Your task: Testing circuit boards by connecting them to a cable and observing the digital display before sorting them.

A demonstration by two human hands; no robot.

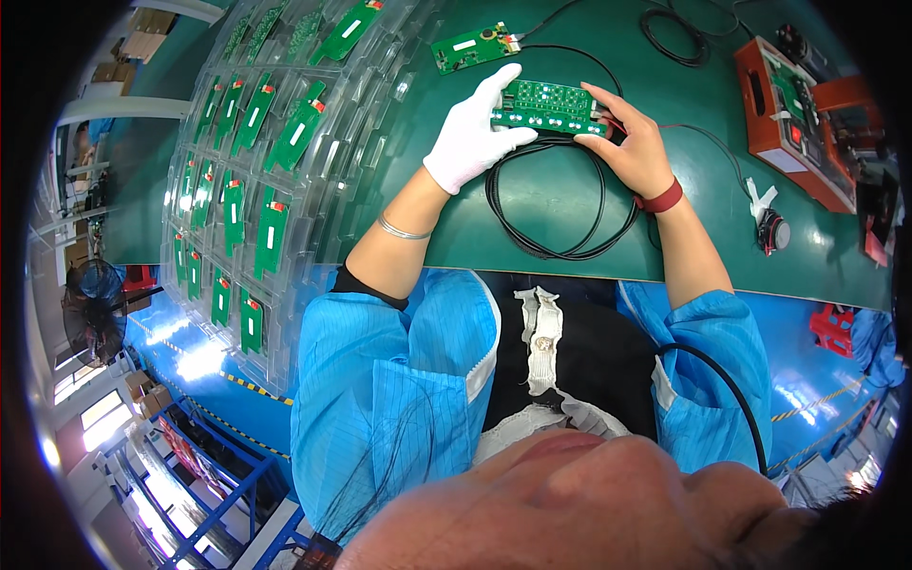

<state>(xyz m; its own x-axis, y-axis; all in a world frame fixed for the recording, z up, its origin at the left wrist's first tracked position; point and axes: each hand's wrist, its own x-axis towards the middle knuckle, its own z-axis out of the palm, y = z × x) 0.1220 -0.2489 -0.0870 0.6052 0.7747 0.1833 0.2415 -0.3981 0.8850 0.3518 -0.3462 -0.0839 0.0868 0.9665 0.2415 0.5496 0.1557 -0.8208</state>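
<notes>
Between my two hands, above the green work mat, is a green circuit board (pixel 546 103) with a row of small bright parts along its near edge. My left hand (pixel 475 131), in a white glove, grips the board's left end between thumb and fingers. At the other end, my bare right hand (pixel 634 142) pinches the board near some thin red and dark wires. A coiled black cable (pixel 556 255) lies on the mat just below. Beyond the left hand, a second green board (pixel 472 49) with a white label is joined to a black cable.
At left, stacked clear plastic trays (pixel 328 204) hold several green boards with white labels. An orange-red box fixture (pixel 798 128) with a board inside stands at right. Near it lies a small round black speaker-like part (pixel 774 232). Another black cable loop (pixel 673 38) lies at the back.
</notes>
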